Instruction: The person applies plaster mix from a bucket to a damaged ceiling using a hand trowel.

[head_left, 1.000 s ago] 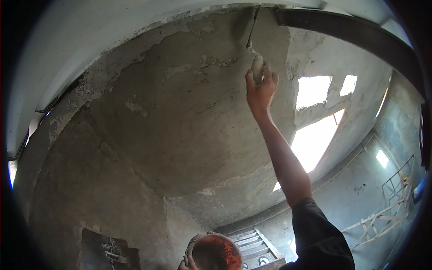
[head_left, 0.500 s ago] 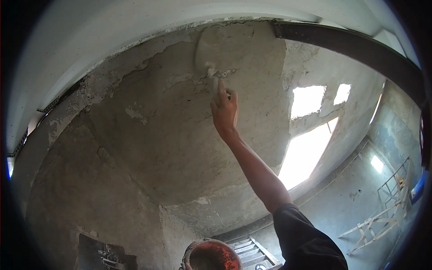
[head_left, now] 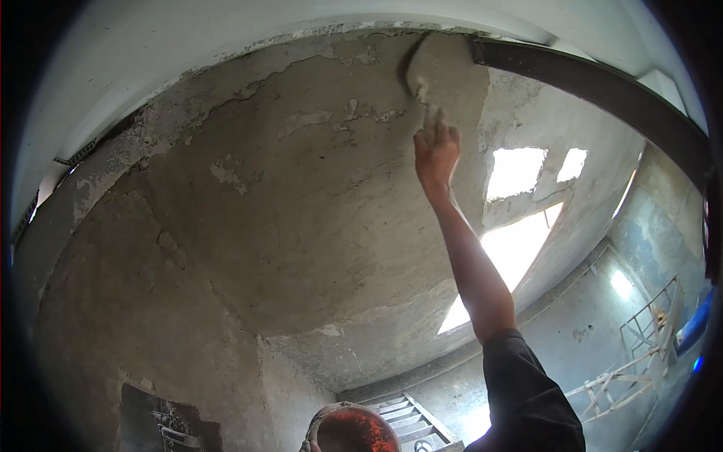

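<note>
The right arm rises from the lower right, its upper part in a dark sleeve, the bare forearm stretched nearly straight up and a little leftward, the elbow almost locked. The right hand (head_left: 435, 151) is overhead with its back toward the camera, wrist in line with the forearm, fingers (head_left: 434, 128) curled tightly around a trowel (head_left: 428, 104) handle and knuckles pointing upward. Of the left hand (head_left: 307, 447) only a sliver of fingers shows at the bottom edge, and whether it grips anything cannot be told.
</note>
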Available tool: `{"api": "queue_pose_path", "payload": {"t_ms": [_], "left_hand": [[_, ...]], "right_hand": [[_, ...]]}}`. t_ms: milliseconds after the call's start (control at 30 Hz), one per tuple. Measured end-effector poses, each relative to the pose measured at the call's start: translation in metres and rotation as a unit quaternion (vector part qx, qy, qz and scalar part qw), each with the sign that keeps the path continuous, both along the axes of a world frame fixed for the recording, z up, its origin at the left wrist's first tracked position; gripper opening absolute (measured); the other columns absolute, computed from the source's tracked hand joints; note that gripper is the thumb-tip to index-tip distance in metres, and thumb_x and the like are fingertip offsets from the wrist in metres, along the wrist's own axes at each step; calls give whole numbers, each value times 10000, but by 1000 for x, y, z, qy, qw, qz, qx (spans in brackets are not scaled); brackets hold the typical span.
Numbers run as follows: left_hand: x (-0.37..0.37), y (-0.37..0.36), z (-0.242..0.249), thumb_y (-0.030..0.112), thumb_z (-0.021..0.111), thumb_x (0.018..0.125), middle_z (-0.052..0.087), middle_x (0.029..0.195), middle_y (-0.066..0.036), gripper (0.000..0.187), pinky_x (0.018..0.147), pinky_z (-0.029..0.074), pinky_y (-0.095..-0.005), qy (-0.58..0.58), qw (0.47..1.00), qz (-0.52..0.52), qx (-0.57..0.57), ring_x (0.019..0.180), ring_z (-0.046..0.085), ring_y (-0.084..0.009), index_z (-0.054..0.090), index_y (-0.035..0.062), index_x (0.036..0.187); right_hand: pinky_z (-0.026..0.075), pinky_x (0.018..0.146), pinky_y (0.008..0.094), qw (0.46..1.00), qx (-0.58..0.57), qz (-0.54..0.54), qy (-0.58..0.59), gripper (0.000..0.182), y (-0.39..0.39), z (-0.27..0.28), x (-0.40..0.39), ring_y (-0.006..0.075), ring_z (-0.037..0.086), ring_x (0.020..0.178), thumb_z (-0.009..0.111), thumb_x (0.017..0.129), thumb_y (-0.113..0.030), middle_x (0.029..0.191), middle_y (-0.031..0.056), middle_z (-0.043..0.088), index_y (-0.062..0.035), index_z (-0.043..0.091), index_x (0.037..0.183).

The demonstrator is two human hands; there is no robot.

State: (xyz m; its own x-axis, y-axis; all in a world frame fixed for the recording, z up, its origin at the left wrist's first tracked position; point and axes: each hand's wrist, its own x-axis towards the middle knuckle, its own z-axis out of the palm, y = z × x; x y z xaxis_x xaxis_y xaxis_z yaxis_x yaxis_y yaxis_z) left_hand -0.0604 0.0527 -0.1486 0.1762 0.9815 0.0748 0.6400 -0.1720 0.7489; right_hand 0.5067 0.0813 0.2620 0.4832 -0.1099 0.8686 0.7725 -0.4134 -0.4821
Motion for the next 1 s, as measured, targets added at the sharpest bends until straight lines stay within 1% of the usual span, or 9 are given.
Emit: {"api": "queue_pose_path", "payload": {"t_ms": [167, 233, 367, 467, 533, 600, 733, 900, 1000], "left_hand": [[-2, 1, -4, 387, 614, 910, 699, 885, -167, 385, 640, 534, -376, -11, 1000, 3, 13, 739, 668, -297, 682, 35, 1052], [-3, 1, -7, 385, 608, 913, 699, 891, -165, 379, 642, 535, -377, -14, 1000, 4, 17, 747, 669, -300, 681, 42, 1057], [-5, -1, -15, 381, 596, 921, 699, 902, -161, 367, 647, 536, -381, -20, 1000, 4, 20, 764, 671, -305, 678, 54, 1069], [-7, 0, -20, 377, 587, 927, 699, 910, -159, 359, 651, 536, -384, -24, 999, 3, 26, 776, 673, -309, 676, 64, 1077], [-10, 0, -25, 375, 581, 931, 699, 916, -157, 354, 653, 537, -385, -26, 999, 3, 29, 785, 674, -312, 675, 70, 1083], [-14, -1, -32, 373, 575, 934, 699, 921, -155, 349, 656, 538, -387, -31, 999, 4, 34, 793, 675, -315, 674, 77, 1089], [-22, -2, -49, 369, 562, 942, 699, 933, -152, 339, 661, 539, -391, -39, 998, 7, 45, 809, 677, -320, 671, 90, 1100], [-33, -4, -78, 364, 547, 951, 700, 946, -148, 329, 667, 540, -395, -60, 996, 5, 68, 830, 680, -327, 668, 106, 1114], [-33, -6, -63, 368, 541, 955, 700, 958, -141, 328, 675, 542, -396, -57, 997, 3, 59, 847, 681, -328, 664, 116, 1125]], "right_hand": [[513, 787, 382, 997, 0, 74, 36, 616, 35, -8, -56, 296, 601, 886, 667, 799, -81, 1091, 175, 531, -97, 459, 1379], [521, 744, 363, 989, -104, 105, -21, 614, 41, -19, -63, 251, 603, 854, 664, 814, -80, 1150, 135, 507, -136, 455, 1389], [515, 706, 357, 973, -144, 152, -100, 622, 29, -26, -61, 227, 593, 782, 672, 819, -93, 1093, 113, 541, -166, 453, 1396], [509, 691, 348, 980, -95, 151, -86, 601, 16, -34, -48, 219, 610, 768, 670, 824, -94, 971, 110, 581, -136, 465, 1386], [507, 711, 347, 996, 7, 88, 25, 599, 5, -31, -38, 246, 630, 788, 679, 817, -107, 886, 134, 612, -99, 471, 1379], [511, 755, 386, 999, 9, 14, -48, 685, -4, -32, -5, 271, 609, 846, 693, 793, -112, 988, 153, 615, -129, 417, 1421], [506, 725, 373, 999, 42, 5, -13, 680, 0, -27, 11, 250, 606, 800, 683, 795, -98, 941, 145, 626, -91, 412, 1419], [495, 700, 381, 985, -59, 160, 41, 667, 34, -37, -48, 272, 604, 771, 684, 781, -79, 889, 159, 607, -73, 433, 1399], [498, 691, 377, 958, -124, 245, -80, 693, 41, -46, -59, 254, 596, 748, 703, 780, -94, 864, 134, 602, -116, 425, 1414]]}}
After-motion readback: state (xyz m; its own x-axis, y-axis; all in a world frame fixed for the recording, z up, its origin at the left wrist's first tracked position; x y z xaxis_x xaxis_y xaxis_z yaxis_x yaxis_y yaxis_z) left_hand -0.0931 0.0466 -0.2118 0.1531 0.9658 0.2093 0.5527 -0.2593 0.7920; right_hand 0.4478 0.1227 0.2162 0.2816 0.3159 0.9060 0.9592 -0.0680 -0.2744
